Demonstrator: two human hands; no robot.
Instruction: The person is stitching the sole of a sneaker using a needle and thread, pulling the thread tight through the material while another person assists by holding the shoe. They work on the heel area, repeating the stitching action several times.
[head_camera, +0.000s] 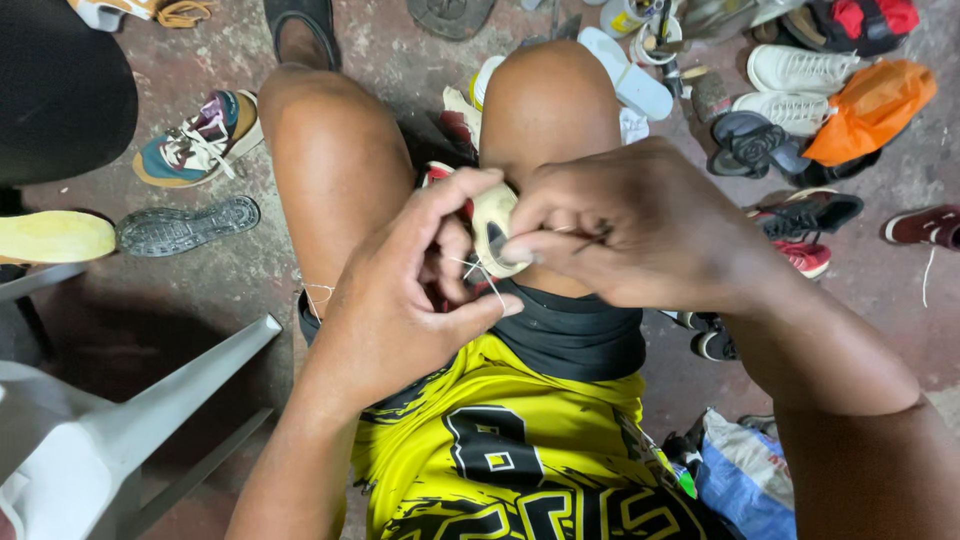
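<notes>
The worn cream-and-red shoe (492, 228) sits wedged between my bare knees, its pale rubber toe end turned up toward me and mostly hidden by my fingers. A thin white thread (478, 270) runs off it across the gap between my hands. My left hand (400, 290) is curled around the shoe's left side, fingers bent in and thumb stretched toward three o'clock under the thread. My right hand (630, 225) is closed in a tight pinch against the toe; whether a needle is in that pinch I cannot tell.

Below my knees lies a stained, reddish concrete floor (190, 300). At nine o'clock lie a black rubber sole (186, 227) and a multicoloured sneaker (197, 139). At two o'clock sit white sneakers (795, 85) and an orange plastic bag (868, 108), with a black-and-red shoe (805, 215) at three o'clock. A grey plastic chair (90, 440) stands at eight o'clock, and a blue bag (745, 485) at five.
</notes>
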